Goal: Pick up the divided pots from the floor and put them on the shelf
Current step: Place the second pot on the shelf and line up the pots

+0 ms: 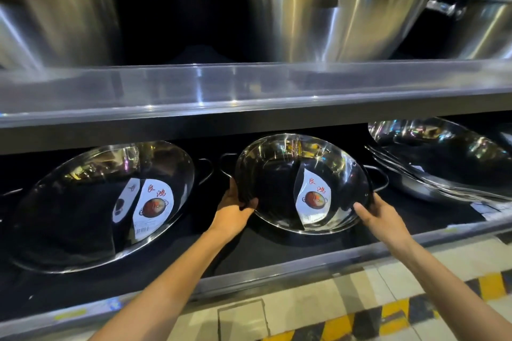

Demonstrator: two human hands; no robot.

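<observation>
A shiny steel divided pot point(277, 174) with a white label and two wire handles stands tilted on the lower shelf point(249, 252), its open side facing me. My left hand point(232, 209) grips its lower left rim, thumb inside the bowl. At the lower right rim, my right hand point(381, 213) holds the pot with the fingers on the rim. A second, larger divided pot point(83, 202) with the same label leans on the shelf to the left, untouched.
A stack of steel basins point(443, 163) lies at the right end of the lower shelf. The upper shelf's steel edge point(249, 91) juts out above, carrying large steel pots point(332, 16). Tiled floor with yellow-black striping point(388, 315) runs below.
</observation>
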